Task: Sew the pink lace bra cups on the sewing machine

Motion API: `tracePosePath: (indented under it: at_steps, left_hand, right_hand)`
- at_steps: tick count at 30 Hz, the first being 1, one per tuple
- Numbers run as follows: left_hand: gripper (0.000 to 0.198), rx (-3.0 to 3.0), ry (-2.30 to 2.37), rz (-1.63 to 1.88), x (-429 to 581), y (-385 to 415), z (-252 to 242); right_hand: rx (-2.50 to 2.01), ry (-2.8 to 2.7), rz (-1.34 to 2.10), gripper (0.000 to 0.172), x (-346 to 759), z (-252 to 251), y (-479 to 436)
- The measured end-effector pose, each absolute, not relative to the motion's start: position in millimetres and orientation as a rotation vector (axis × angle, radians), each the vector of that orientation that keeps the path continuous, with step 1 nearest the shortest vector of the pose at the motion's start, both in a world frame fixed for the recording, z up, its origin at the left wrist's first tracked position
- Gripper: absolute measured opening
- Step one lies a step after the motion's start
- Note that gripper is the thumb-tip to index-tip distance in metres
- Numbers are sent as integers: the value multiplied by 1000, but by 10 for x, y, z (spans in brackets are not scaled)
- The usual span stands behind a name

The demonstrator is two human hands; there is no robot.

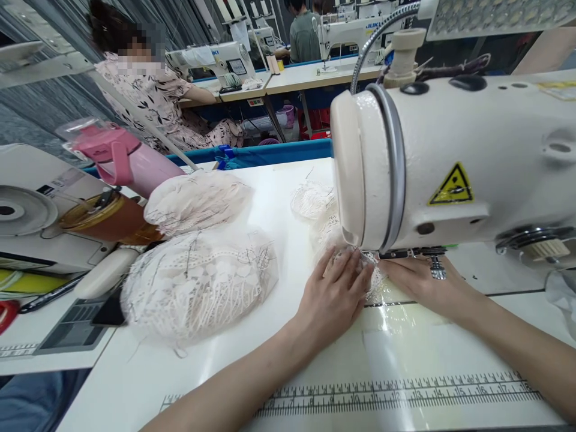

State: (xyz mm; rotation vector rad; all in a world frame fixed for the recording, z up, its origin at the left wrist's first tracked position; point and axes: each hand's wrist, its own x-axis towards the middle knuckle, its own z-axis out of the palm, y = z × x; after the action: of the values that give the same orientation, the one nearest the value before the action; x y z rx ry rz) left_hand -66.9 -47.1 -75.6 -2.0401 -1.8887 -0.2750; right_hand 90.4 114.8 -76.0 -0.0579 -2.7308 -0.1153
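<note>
A strip of white lace fabric (375,285) lies under the head of a white sewing machine (454,162), trailing back and left over the table. My left hand (337,285) rests on the lace just left of the needle area, its fingers bent and pressed together over it. From the right, my right hand (423,282) reaches under the machine head with its fingers together, their tips at the lace's edge. The machine head partly covers these fingers. The needle and presser foot are largely hidden.
Two heaps of white lace, a larger one (202,288) and a smaller one (198,201), lie on the left. Beyond them are a pink bottle (130,159) and a brown container (105,216). A printed ruler (396,393) runs along the front. A person (148,102) sits behind, left.
</note>
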Motion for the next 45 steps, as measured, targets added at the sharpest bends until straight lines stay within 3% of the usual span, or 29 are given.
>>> tracePosePath:
  at_steps: [7, 11, 19, 24, 40, 45]
  left_hand:
    - [35, -2185, -1706, -313, -742, -506, -774]
    - [35, -2226, -1694, -362, -811, -518, -728]
    - [33, -2240, -1738, -382, -879, -511, -705]
    - [34, -2198, -1741, -375, -885, -496, -723]
    - [33, -2046, -1838, -376, -758, -464, -723]
    - [31, -2022, -1840, -375, -728, -454, -709]
  right_hand:
    - [28, -2595, -466, 39, 895, -718, 1090]
    - [109, -2616, -434, 40, 850, -680, 1027]
    - [187, -2550, -221, 21, 751, -778, 921]
    - [185, -2526, -170, 18, 723, -784, 907]
    - [32, -2569, -265, 29, 780, -766, 893]
    - [-51, -2675, -269, 41, 827, -785, 943]
